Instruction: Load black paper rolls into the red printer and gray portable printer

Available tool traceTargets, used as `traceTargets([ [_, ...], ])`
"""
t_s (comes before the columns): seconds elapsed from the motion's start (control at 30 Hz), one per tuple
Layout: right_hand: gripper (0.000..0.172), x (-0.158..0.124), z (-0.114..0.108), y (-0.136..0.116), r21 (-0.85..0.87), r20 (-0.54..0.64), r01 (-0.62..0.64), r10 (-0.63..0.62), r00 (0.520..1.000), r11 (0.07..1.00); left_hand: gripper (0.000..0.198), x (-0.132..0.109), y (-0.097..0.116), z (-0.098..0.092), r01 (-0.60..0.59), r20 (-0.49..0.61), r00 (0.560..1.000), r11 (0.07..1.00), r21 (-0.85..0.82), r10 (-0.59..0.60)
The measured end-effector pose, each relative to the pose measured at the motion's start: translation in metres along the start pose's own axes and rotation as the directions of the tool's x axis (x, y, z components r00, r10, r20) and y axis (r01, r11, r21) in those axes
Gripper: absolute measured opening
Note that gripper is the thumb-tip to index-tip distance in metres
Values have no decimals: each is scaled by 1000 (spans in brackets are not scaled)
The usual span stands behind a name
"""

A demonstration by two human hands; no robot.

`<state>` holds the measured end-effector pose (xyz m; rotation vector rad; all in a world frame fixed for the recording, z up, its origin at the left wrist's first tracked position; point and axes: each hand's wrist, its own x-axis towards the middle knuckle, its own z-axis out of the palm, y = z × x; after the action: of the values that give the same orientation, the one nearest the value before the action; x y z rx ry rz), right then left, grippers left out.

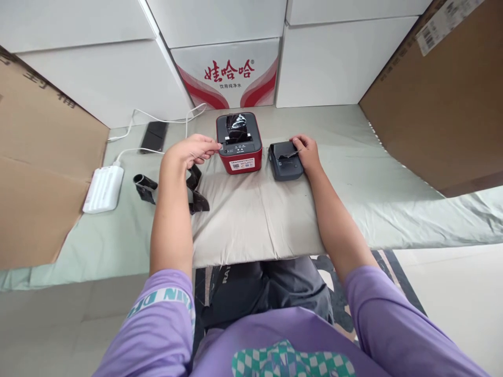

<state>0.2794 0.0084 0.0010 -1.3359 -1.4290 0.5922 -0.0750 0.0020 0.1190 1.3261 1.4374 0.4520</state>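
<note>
A red desktop label printer with a black top stands on the cloth-covered table. A glossy black strip sticks up from its slot. My left hand reaches its front left corner, the thumb and index finger closed there and the other fingers curled. To its right lies a small dark grey portable printer, with a torn dark strip across its top. My right hand grips this printer at its back right corner. Under my left forearm lie curled black strips, partly hidden.
A white power bank with a white cable sits left, near a black phone. White boxes line the back. Brown cardboard boxes stand left and right. The front table edge is close to my lap.
</note>
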Motion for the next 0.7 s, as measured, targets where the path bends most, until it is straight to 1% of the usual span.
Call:
traceTargets([
  [0.1, 44, -1, 0, -2, -19, 7, -13, 13, 1000, 1000, 36, 3, -3, 0, -14, 5, 1000, 999, -38, 14],
  [0.27, 41, -3, -1, -7, -46, 2, -20, 21, 1000, 999, 37, -1, -3, 5, -14, 8, 1000, 996, -89, 15],
  [0.5, 38, -5, -3, -9, -86, 9, -29, 30, 1000, 996, 35, -6, 2, 9, -33, -54, 998, 999, 4, 33],
  [0.57, 38, -5, -8, -19, -88, -45, -6, 2, 999, 996, 35, -10, 6, 10, -18, -86, 996, 999, 43, 22],
  [0.6, 39, -4, -10, -28, -89, -83, 14, -21, 996, 996, 34, -11, 8, 10, -9, -95, 995, 998, 61, 15],
  [0.67, 41, -1, -14, -54, -90, -153, 68, -82, 985, 994, 33, -13, 11, 11, 1, -99, 995, 997, 83, 7],
  [0.7, 41, 2, -14, -70, -78, -170, 104, -116, 979, 992, 33, -13, 11, 10, 1, -95, 995, 996, 84, 7],
])
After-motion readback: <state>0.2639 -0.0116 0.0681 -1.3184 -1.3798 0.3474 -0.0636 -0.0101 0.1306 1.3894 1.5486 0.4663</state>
